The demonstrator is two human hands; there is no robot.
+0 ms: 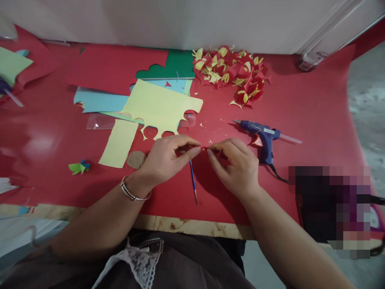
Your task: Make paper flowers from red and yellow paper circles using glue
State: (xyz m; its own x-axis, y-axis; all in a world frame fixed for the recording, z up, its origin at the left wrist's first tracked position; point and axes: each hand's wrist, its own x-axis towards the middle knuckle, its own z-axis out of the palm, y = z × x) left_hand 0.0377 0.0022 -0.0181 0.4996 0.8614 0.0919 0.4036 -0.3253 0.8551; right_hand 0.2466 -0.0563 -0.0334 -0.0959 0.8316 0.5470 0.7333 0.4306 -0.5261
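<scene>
Between my fingertips is a small red paper piece (204,148), mostly hidden by the fingers. My left hand (168,156), with a silver bracelet at the wrist, pinches its left end. The right end is pinched by my right hand (236,162). Below the hands lies a thin blue stick with a pointed tip (193,180). A round wooden disc (136,159) shows beside my left hand. Just beyond the hands is a yellow sheet (162,100) with round cut-outs along its near edge.
A blue glue gun (264,138) lies right of my right hand, its cord running right. Red and yellow paper pieces (225,68) are heaped at the back. A green and blue paper shape (79,166) lies left. A pixelated dark object (321,204) is at the right edge.
</scene>
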